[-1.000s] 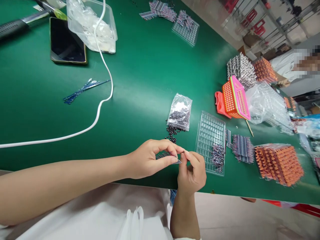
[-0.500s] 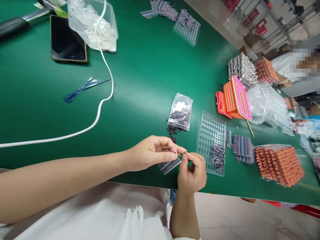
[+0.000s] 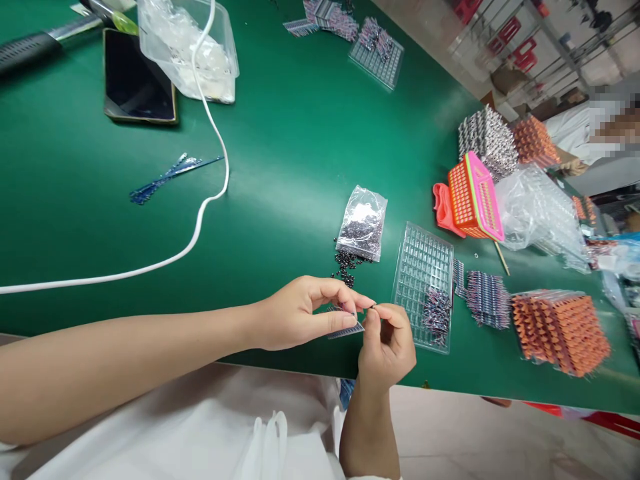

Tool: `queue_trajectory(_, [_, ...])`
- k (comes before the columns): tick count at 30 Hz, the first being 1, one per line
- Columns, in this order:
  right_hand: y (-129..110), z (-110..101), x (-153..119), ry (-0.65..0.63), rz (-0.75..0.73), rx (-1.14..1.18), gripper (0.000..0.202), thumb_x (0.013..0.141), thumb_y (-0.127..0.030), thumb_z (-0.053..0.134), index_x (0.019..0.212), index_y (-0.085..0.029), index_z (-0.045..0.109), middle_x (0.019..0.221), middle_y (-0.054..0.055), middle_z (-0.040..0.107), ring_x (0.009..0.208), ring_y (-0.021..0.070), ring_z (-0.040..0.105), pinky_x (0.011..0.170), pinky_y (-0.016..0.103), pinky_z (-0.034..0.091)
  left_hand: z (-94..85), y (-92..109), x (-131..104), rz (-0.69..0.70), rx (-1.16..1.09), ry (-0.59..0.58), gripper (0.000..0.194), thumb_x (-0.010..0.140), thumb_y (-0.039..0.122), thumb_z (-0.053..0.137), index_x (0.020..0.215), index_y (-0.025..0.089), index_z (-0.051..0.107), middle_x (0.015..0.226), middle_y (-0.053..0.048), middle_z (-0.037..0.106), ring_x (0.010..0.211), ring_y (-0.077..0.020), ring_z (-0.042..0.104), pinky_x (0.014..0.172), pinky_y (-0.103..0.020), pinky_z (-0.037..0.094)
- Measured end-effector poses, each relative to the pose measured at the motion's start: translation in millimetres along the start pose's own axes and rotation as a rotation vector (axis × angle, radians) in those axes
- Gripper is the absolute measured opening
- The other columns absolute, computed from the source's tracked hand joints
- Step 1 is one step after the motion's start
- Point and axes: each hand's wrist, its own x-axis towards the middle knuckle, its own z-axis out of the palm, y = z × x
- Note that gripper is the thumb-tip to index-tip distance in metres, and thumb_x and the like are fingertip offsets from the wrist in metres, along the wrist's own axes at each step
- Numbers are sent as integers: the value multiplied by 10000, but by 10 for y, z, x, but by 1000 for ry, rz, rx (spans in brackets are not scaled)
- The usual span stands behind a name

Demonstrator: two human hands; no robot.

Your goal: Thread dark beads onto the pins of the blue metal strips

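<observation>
My left hand point(image 3: 310, 312) pinches a small ribbed strip point(image 3: 345, 331) between thumb and fingers; the fingers hide part of it. My right hand point(image 3: 386, 343) is closed in a pinch at the left fingertips, on a tiny dark piece point(image 3: 373, 307) too small to name for sure. Just beyond the hands, small dark beads point(image 3: 345, 265) lie loose by the mouth of a clear plastic bag point(image 3: 361, 227) holding more of them. To the right, a clear compartment tray point(image 3: 420, 257) carries a heap of thin, pinkish-blue parts point(image 3: 437, 313) at its near end.
Stacked strips point(image 3: 487, 299) and an orange bundle point(image 3: 560, 330) lie right of the tray. Behind them are a pink-orange basket point(image 3: 475, 197) and plastic bags. A white cable point(image 3: 200, 220) crosses the left side, near a phone point(image 3: 137, 80), a plastic tub point(image 3: 227, 60) and a hammer point(image 3: 30, 53).
The strip in my left hand has tilted, so less of its face shows. Both hands have shifted slightly down and still meet at the fingertips.
</observation>
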Motion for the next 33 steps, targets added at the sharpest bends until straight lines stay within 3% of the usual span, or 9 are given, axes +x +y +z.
queue_trajectory(11, [21, 8, 7, 23, -95, -85, 84, 882, -132, 659, 909, -206, 628, 792, 1, 631, 716, 133, 631, 615, 267, 531, 1, -6, -4, 16, 94, 6, 79, 895, 229, 655, 856, 161, 653, 1230, -132, 716, 1118, -247, 673, 1002, -440, 515])
queue_trajectory(22, [30, -52, 11, 6, -322, -326, 277, 849, -87, 712, 1079, -241, 689, 868, 17, 708, 759, 141, 670, 617, 262, 542, -23, -5, 34, -76, -183, 31, 112, 857, 242, 736, 847, 150, 672, 1192, -127, 746, 1099, -229, 695, 922, -362, 554])
queue_trajectory(33, [35, -36, -8, 50, -313, -377, 203, 866, -139, 703, 1040, -241, 676, 834, 13, 694, 694, 134, 664, 579, 258, 545, -28, -13, 36, -124, -227, 30, 162, 833, 274, 777, 846, 144, 683, 1189, -135, 755, 1141, -252, 693, 968, -391, 553])
